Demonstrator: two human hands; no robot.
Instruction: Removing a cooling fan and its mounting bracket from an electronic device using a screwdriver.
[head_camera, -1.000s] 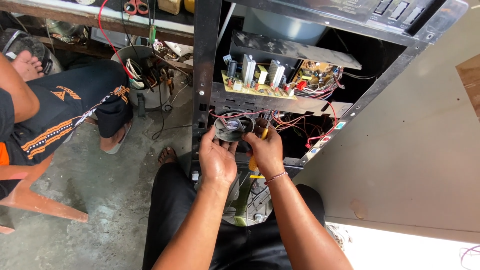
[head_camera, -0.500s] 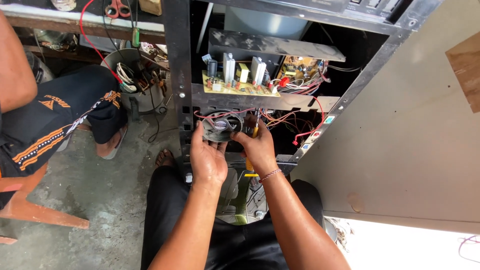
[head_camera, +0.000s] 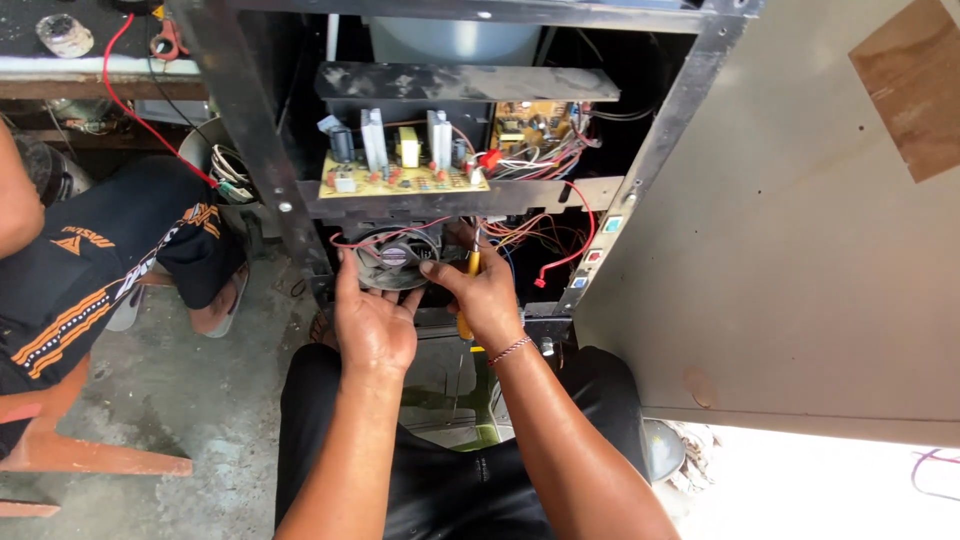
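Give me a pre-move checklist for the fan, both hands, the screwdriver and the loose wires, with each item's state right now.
1. Left hand grips the fan: ok.
2. Right hand has fingers on the fan's edge: ok.
3. Screwdriver with yellow handle held in the right hand: ok.
4. Red wires clear of the fan: not ok, one crosses it.
5. Fan screws seated: cannot tell, hidden.
6. Circuit board above untouched: ok.

Metal shelf (head_camera: 560, 195) in open cabinet (head_camera: 250, 150) carries yellow circuit board (head_camera: 400, 180).
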